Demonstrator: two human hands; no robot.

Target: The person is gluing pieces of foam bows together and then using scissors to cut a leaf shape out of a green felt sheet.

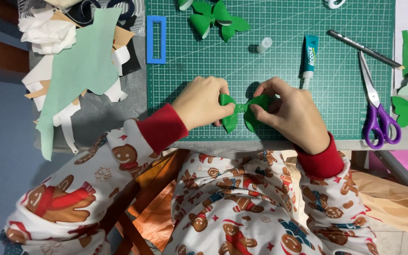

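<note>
A glittery green bow [240, 112] sits at the near edge of the green cutting mat [279, 61]. My left hand [203, 103] pinches its left loop. My right hand [284, 111] pinches its right loop and the middle. Both hands grip the bow from either side, just above the mat. Fingers hide parts of the bow's loops.
A second green bow [216, 18], a small clear cap [264, 45] and a glue tube [310, 59] lie farther back on the mat. Purple-handled scissors [378, 106] and a pencil [363, 48] lie at right. A blue rectangular frame [156, 39] and paper scraps [72, 61] lie at left.
</note>
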